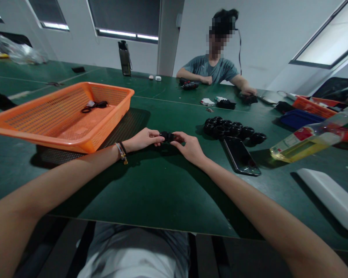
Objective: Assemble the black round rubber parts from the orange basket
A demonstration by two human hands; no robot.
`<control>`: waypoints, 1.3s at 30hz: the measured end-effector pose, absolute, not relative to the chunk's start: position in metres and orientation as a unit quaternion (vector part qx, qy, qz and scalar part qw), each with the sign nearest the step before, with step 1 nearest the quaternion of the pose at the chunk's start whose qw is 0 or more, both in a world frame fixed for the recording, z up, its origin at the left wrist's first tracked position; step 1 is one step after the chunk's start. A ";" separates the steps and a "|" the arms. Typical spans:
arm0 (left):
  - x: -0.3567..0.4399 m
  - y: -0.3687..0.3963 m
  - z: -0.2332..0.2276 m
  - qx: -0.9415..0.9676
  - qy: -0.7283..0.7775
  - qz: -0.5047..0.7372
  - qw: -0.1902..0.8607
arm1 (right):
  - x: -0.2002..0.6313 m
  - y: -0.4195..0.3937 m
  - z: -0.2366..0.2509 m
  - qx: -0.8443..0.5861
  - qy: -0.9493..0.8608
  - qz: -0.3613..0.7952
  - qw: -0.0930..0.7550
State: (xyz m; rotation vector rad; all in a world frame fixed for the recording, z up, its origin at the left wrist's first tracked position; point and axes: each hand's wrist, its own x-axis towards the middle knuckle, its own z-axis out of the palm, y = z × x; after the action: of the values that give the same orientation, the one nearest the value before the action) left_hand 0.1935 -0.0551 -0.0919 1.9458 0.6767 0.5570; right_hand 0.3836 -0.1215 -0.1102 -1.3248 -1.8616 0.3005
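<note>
Green table (150, 193) holds my left hand (142, 139) and right hand (190, 148), both pinching one small black part (168, 136) left of the black ring pile (232, 129); I grip gently.

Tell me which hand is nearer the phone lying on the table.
Right. The right hand sits just left of the phone, pinching a small black part; the left hand holds the part's far side, farther from the phone.
</note>
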 end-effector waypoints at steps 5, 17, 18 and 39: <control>0.193 -0.056 -0.092 0.796 0.277 0.229 0.487 | 0.383 -0.121 -0.109 -0.531 -0.738 0.116 0.400; 0.194 -0.057 -0.089 0.801 0.284 0.229 0.474 | 0.382 -0.123 -0.111 -0.487 -0.732 0.163 0.449; 0.194 -0.057 -0.089 0.801 0.285 0.229 0.474 | 0.382 -0.122 -0.112 -0.487 -0.730 0.165 0.451; 0.194 -0.059 -0.087 0.797 0.295 0.219 0.479 | 0.382 -0.121 -0.111 -0.520 -0.722 0.164 0.425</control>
State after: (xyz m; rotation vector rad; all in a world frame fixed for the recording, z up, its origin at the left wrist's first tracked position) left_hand 0.1943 -0.0594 -0.0867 1.9453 0.7212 0.5340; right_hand 0.3819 -0.1214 -0.1114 -1.3009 -1.8064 0.4090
